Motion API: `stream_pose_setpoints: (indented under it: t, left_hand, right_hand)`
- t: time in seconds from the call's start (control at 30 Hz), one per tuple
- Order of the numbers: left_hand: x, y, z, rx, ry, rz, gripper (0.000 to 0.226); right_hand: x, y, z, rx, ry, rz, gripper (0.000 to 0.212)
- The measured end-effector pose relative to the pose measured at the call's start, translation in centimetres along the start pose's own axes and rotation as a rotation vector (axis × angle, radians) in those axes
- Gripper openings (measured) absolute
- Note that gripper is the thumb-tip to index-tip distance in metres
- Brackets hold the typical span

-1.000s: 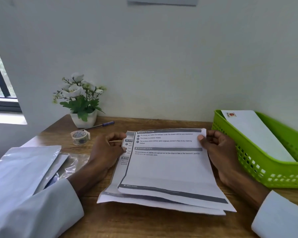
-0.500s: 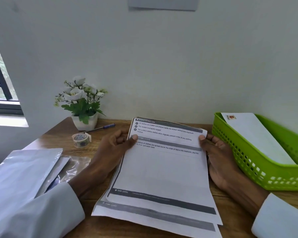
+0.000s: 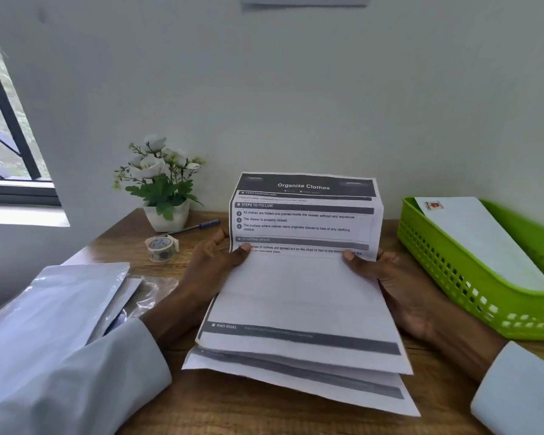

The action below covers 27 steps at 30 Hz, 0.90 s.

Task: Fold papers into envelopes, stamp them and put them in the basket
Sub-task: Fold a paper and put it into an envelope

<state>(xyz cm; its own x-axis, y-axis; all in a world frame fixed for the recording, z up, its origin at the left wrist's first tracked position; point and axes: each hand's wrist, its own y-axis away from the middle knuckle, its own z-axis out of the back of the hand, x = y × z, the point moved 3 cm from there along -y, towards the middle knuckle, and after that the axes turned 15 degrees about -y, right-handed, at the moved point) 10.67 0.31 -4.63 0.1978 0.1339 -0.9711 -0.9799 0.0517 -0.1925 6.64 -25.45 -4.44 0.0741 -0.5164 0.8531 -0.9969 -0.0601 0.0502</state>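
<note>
Lifted higher since a moment ago, the top sheet point(image 3: 302, 277) now shows its "Organize Clothes" heading, its near end trailing onto the paper stack point(image 3: 296, 381) on the desk point(image 3: 233, 412). Left of the sheet lie envelopes point(image 3: 60, 306), a tape roll point(image 3: 161, 248), a pen point(image 3: 195, 227) and a potted plant point(image 3: 162, 183); the left hand point(image 3: 214, 265) pinches its left edge and the right hand point(image 3: 396, 287) its right edge, thumbs on top. Right of the sheet, a green basket point(image 3: 453, 277) holds one stamped envelope point(image 3: 484, 240).
</note>
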Motion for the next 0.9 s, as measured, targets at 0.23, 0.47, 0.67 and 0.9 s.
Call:
stream_pose_setpoints:
  t: [0.23,0.47,0.67,0.9]
  left_hand:
    - [-1.1,0.5,-0.1,0.011,-0.038,-0.021,0.031]
    - [-0.5,0.6,-0.1,0.043,0.166,0.077,0.029]
    - [-0.6,0.5,0.1,-0.04,0.207,0.247,0.037]
    - [-0.6,1.0,-0.1,0.064,0.028,0.22,0.02]
  right_hand:
    - [1.2,0.6,-0.1,-0.01,0.004,0.024,0.032]
    - [2.0,0.6,0.3,0.007,-0.101,0.086,0.052]
    - [2.7,1.7,-0.7,0.017,-0.032,0.169,0.058]
    - [1.8,0.4,0.6,-0.078,0.114,0.083,0.025]
